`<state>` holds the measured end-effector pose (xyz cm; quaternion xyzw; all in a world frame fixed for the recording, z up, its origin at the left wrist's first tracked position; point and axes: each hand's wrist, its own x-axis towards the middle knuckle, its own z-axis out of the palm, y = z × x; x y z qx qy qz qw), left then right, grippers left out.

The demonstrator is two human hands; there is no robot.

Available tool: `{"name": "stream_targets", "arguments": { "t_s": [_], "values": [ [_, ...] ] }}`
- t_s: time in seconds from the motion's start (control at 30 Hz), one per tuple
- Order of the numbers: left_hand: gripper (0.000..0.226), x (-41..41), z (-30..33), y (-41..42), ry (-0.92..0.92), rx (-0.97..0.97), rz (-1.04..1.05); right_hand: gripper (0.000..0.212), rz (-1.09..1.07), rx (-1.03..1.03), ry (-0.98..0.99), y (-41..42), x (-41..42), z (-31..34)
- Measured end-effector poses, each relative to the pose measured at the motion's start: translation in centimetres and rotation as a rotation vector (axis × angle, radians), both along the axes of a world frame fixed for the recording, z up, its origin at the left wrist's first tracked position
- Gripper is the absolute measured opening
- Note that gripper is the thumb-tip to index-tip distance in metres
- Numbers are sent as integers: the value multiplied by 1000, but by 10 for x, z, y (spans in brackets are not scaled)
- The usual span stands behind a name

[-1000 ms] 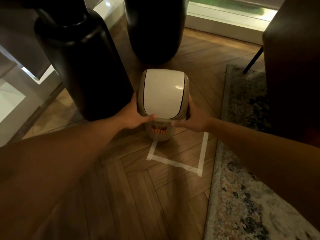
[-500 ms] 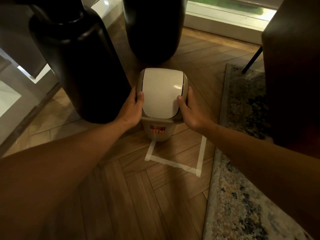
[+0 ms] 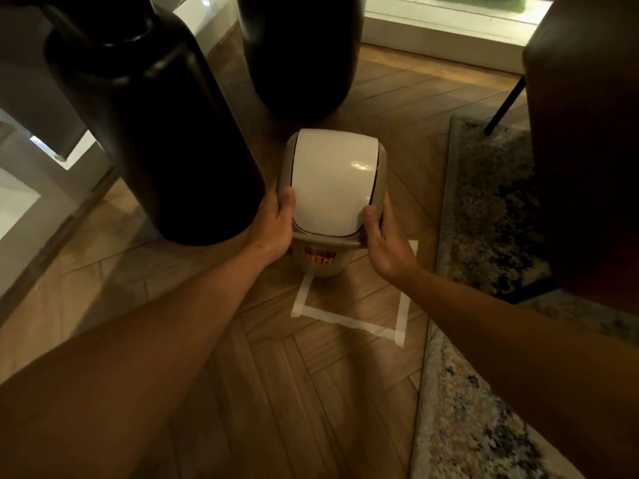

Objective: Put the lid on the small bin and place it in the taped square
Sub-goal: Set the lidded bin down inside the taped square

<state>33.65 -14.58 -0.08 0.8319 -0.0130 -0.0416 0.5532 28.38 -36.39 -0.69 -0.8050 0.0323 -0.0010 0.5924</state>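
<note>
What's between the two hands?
The small bin with its lid on. In the head view, the left hand and the right hand press against opposite sides of the lid's rim.

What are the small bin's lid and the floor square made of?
Lid: looks like smooth glossy plastic, cream flap in a beige frame; a sharp highlight shows on the flap. Small bin: apparently the same beige plastic. Taped square: pale matte strips, likely masking tape, with uneven torn ends, on the wood-look floor.
</note>
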Motion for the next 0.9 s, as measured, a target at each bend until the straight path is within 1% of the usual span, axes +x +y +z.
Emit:
{"name": "stream_targets", "arguments": {
  "t_s": [0.17, 0.33, 0.47, 0.73, 0.8, 0.9],
  "values": [
    [61, -7, 3, -20, 67, -32, -39, 65, -67, -32, -4, -20, -10, 8],
    [62, -22, 4, -45, 49, -93, -109, 61, -103, -120, 17, -49, -26, 16],
    [74, -25, 5, -52, 107, -90, -192, 63, -122, -156, 77, -61, -41, 21],
    [63, -25, 7, -53, 241, -117, -242, 65, -175, -177, 119, -61, -63, 21],
    [67, -24, 9, -52, 286, -128, -231, 66, -166, -179, 135, -61, -63, 23],
    [84, -24, 15, -48, 310, -108, -240, 67, -150, -194, 158, -64, -62, 23]
  ]
}}
